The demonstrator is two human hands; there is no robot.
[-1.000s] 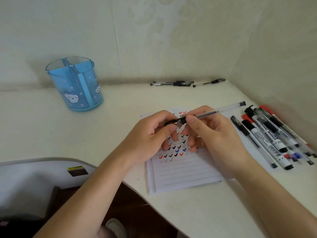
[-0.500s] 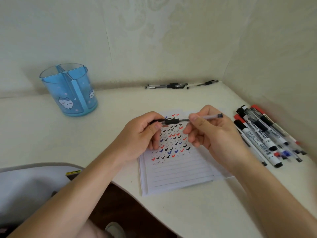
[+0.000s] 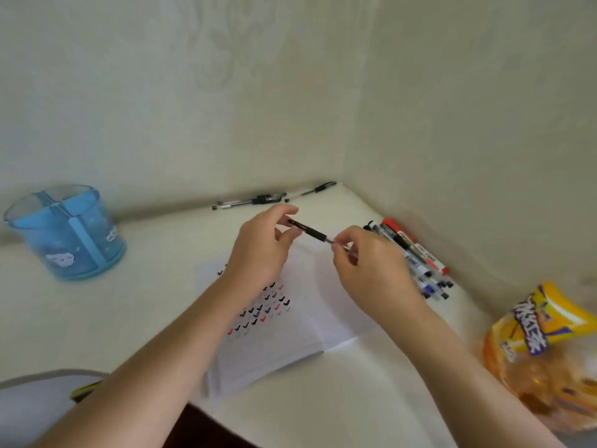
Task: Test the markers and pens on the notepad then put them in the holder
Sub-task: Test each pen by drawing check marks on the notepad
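Note:
My left hand [image 3: 261, 250] grips a gel pen [image 3: 310, 232] with a black rubber grip, holding it above the notepad [image 3: 290, 337] with its tip pointing right. My right hand [image 3: 368, 270] pinches a small clear piece that looks like the pen cap [image 3: 344, 248], right at the pen's tip. The white lined notepad carries rows of black, red and blue tick marks and lies partly under my forearms. The blue holder [image 3: 64, 231] with a cat picture stands at the far left; nothing shows above its rim.
Two pens [image 3: 248, 200] lie along the back wall. A pile of markers and pens [image 3: 416, 253] lies by the right wall, just behind my right hand. An orange snack bag [image 3: 542, 350] sits at the right edge. The desk edge curves at the lower left.
Both hands have lifted and moved toward the back of the desk. The pen now slopes down to the right. The view has tilted up and right, bringing the snack bag into sight.

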